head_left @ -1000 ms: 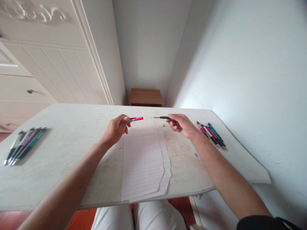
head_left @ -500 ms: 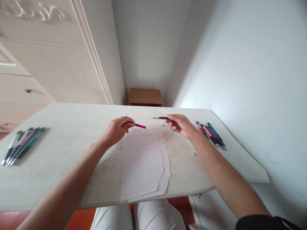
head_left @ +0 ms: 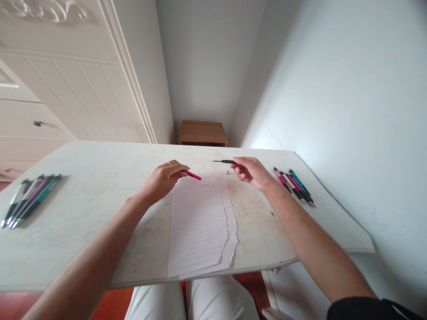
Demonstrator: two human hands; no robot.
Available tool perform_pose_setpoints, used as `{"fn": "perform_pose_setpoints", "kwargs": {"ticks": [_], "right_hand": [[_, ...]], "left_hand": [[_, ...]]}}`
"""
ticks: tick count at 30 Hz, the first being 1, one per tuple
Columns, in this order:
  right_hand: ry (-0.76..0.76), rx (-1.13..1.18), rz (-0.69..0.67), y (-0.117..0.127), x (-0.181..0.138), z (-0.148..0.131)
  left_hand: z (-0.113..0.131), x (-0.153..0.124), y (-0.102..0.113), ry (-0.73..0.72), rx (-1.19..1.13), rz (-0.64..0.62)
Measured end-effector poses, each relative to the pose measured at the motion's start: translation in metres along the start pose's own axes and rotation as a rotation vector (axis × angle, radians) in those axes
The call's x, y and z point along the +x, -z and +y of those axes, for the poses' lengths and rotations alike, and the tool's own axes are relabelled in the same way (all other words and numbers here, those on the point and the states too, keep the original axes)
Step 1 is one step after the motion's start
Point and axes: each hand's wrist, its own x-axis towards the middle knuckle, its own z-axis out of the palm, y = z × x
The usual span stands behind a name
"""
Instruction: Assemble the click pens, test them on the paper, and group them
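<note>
My left hand (head_left: 167, 178), with a ring on one finger, pinches a pink pen barrel (head_left: 194, 175) that points right and slightly down above the paper's top edge. In my right hand (head_left: 248, 171) is a black pen grip section (head_left: 228, 162), its thin dark refill or tip sticking out to the left. The two pen parts are apart from each other. A tiny grey piece (head_left: 227, 172) lies on the table just below the right hand's part; its kind is too small to tell. Lined paper sheets (head_left: 198, 231) with torn right edges lie between my arms.
Several pens (head_left: 31, 200) with clear, purple and green barrels lie on the left of the white table (head_left: 110, 178). At the right, several pink, blue and green pens (head_left: 296, 186) lie near the wall (head_left: 350, 133). A wooden box-like stand (head_left: 203, 132) is beyond the far edge.
The pink barrel in my left hand has tilted slightly, its free end a little further down-left. My right hand is almost unmoved. The view has shifted slightly.
</note>
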Motion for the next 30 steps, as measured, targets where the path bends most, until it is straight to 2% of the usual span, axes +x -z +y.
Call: {"fn": "perform_pose_setpoints", "kwargs": {"ticks": [9,17,22,27,30], "right_hand": [[-0.009,-0.012,-0.001,-0.001,0.000,0.000],[-0.020,-0.021,0.004,-0.006,-0.003,-0.002],[-0.025,-0.047,-0.016,-0.010,-0.004,-0.001],[-0.021,-0.112,-0.079,-0.014,-0.005,0.007],[-0.026,-0.154,-0.116,-0.018,-0.005,0.011]], "left_hand": [[-0.007,0.000,0.004,0.085,0.058,-0.097],[-0.019,-0.001,0.008,0.037,0.137,-0.152],[-0.009,-0.003,0.000,0.058,0.094,-0.036],[0.007,-0.004,-0.012,-0.074,-0.035,0.083],[0.014,-0.004,-0.016,-0.111,-0.072,0.108]]}}
